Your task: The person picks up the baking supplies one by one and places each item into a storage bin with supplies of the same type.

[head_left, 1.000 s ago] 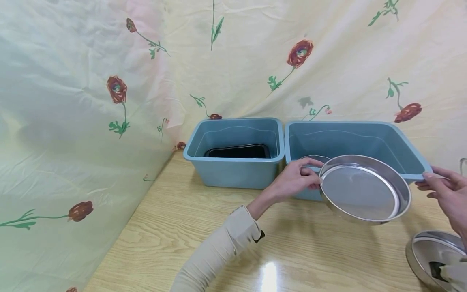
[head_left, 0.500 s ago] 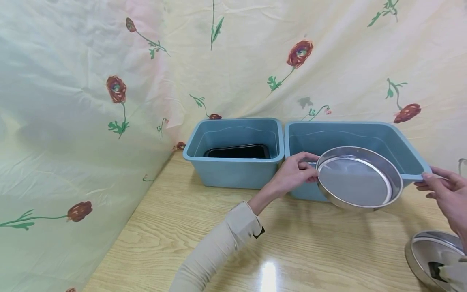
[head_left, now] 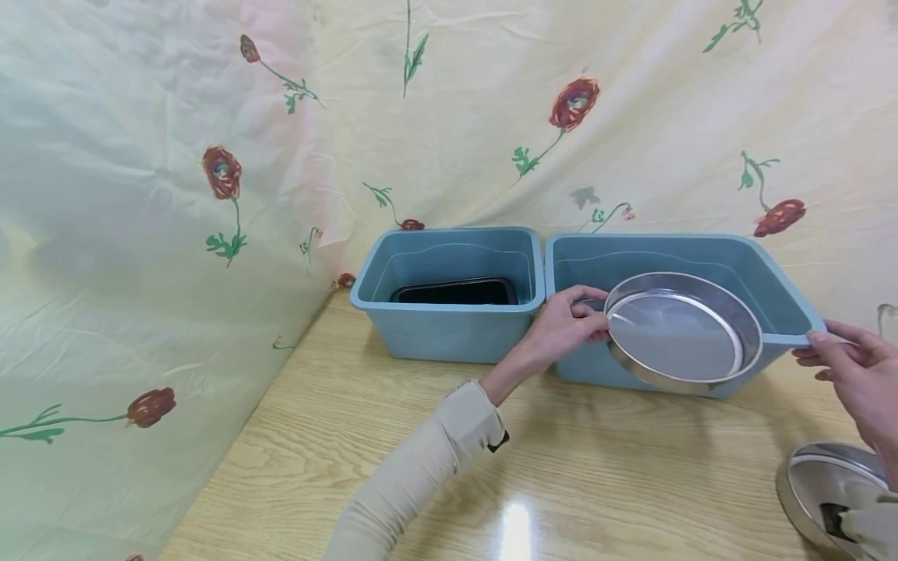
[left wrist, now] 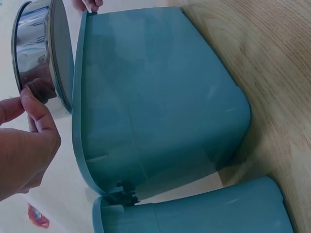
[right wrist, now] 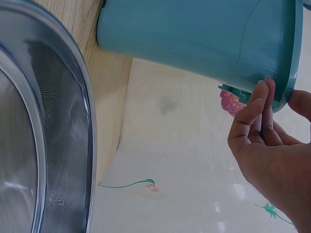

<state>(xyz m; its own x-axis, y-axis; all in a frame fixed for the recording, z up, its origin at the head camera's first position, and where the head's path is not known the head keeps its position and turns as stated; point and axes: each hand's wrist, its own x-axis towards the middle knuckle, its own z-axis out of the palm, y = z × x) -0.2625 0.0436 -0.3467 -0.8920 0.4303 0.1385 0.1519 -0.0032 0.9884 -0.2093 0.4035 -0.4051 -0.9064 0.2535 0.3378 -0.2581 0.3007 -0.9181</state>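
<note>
My left hand [head_left: 557, 331] pinches the rim of a round metal sieve [head_left: 677, 335] with a fine mesh. In the head view it overlaps the front edge of the right blue bin [head_left: 585, 365], tilted toward me. From the left wrist view, the sieve [left wrist: 36, 48] hangs beside the bin's rim. With thumb and fingers, my right hand [head_left: 856, 374] grips that bin's front right corner, also plain in the right wrist view. A second metal sieve [right wrist: 68, 145] lies on the table below my right forearm, partly hidden by the sleeve.
Left of the right bin stands another blue bin [head_left: 456, 333], with a black tray-like item [head_left: 456, 292] inside. Both stand on a wood-grain table [head_left: 596, 475] against a flowered cloth [head_left: 449, 140]. The right bin's floor is hidden.
The left hand has brought the sieve leftward and up the head view, further across the right bin's front edge. My right hand keeps its grip on the bin's corner.
</note>
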